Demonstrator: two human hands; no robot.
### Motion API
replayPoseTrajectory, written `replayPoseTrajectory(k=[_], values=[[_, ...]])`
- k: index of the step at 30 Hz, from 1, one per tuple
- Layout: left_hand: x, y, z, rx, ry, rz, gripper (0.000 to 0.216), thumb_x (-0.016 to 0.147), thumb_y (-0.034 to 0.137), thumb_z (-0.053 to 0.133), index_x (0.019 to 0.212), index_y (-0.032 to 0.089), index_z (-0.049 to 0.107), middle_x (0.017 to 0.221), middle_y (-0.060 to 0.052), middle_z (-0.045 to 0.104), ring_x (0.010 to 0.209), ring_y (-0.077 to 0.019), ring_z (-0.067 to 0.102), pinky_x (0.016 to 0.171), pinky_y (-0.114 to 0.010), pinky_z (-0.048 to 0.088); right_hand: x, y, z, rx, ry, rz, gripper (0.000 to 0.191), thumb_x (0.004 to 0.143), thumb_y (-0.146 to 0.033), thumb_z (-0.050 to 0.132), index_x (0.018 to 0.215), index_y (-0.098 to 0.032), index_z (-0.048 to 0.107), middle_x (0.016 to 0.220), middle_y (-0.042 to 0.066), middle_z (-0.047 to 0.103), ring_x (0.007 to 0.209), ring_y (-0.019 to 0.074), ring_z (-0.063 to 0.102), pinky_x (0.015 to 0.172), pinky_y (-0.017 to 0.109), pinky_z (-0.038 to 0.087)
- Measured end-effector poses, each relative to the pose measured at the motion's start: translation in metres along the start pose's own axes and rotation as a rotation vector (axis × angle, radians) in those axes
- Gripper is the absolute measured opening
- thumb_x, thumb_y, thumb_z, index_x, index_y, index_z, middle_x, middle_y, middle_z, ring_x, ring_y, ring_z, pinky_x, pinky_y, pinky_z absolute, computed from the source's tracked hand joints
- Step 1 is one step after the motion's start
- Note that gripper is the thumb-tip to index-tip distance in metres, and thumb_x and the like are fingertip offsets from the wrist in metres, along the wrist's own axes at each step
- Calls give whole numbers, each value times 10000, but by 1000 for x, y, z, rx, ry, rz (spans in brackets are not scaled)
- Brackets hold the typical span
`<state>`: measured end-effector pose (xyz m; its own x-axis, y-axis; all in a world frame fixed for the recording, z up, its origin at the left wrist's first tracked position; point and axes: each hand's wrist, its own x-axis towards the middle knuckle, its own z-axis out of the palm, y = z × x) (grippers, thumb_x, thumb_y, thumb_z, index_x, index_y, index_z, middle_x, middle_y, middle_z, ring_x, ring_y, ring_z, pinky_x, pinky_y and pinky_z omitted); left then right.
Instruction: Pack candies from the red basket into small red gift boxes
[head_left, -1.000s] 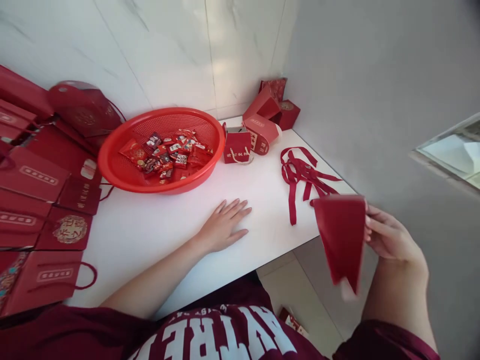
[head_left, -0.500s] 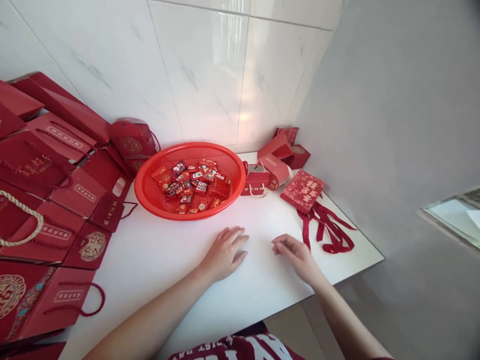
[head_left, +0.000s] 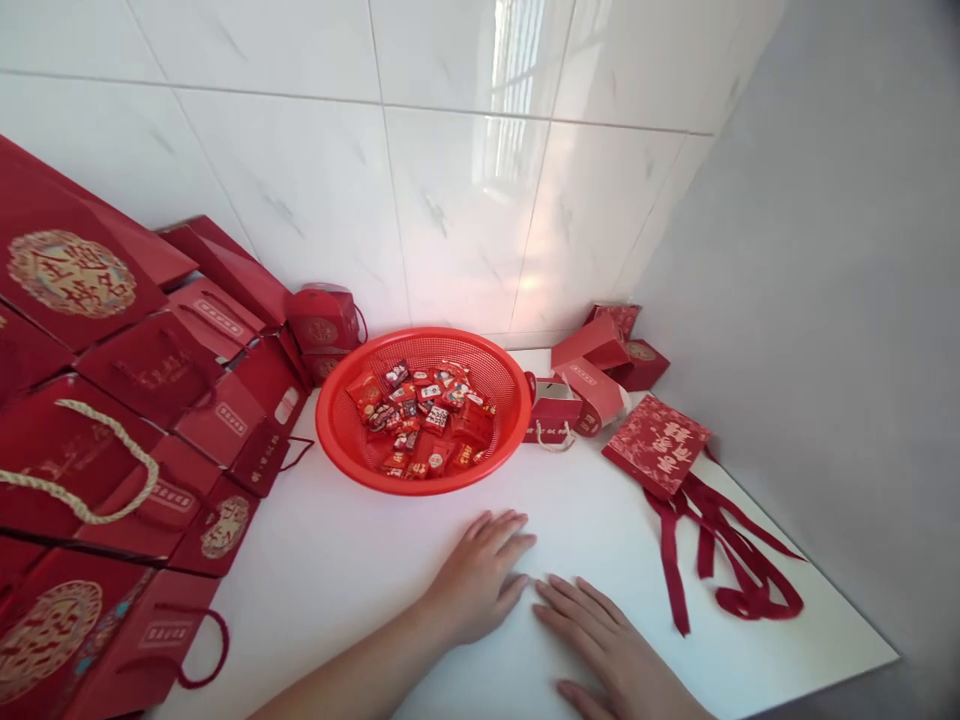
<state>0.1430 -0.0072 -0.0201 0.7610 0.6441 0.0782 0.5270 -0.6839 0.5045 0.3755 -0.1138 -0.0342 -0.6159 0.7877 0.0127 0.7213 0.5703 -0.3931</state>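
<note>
Here are both bare hands, palms down over the white surface. The left hand lies open, fingers lightly spread, gripping nothing! Just beside its thumb comes the right hand, fingers stretched out, thumb apart, nothing in its grasp either. Straight ahead of the left hand sits the red plastic basket, with wrapped sweets heaped inside. Over to the right, the patterned red packet lies across one end of the dark red ribbons, their loose tails trailing along the surface. Close by the basket's right rim, a small box shows a pale cord handle, and stacked red boxes crowd the left side.
</note>
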Motion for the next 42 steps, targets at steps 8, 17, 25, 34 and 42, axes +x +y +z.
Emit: replayPoseTrajectory(k=[8,17,25,34,42], values=[[-4,-1,3,-56,51,-2,420,950,342,504,1361,257,492,1513,-57,450,1437,-208,351,1226,-469,241,-4,-4,9,2,28,94,621,972,-341,499,1551,-268,288,1584,62,315,1447,263,338,1186,481,327],[-4,0,4,-82,80,-17,392,948,296,491,1337,251,493,1498,-60,451,1430,-218,352,1227,-469,246,-4,-9,6,52,98,171,539,953,-292,523,1482,-295,416,1536,58,418,1403,266,418,1135,453,425],[7,1,9,-80,158,-16,353,902,212,540,1254,237,569,1406,-80,527,1339,-256,453,1171,-509,322,15,-1,9,-31,236,197,429,954,-220,477,1383,-226,482,1432,114,525,1319,245,501,1062,438,481],[10,-5,12,-162,270,-9,270,913,169,503,1136,207,649,1184,-79,648,1119,-220,601,1000,-412,481,149,56,-116,-418,709,354,534,904,-206,555,1421,-138,438,1487,158,445,1354,296,420,1088,447,380],[-4,19,-32,-139,312,357,240,905,163,499,1044,196,691,1045,-62,720,942,-176,672,865,-316,533,149,39,-177,-429,633,628,226,896,-151,458,977,-149,670,980,120,662,883,229,630,717,319,438]])
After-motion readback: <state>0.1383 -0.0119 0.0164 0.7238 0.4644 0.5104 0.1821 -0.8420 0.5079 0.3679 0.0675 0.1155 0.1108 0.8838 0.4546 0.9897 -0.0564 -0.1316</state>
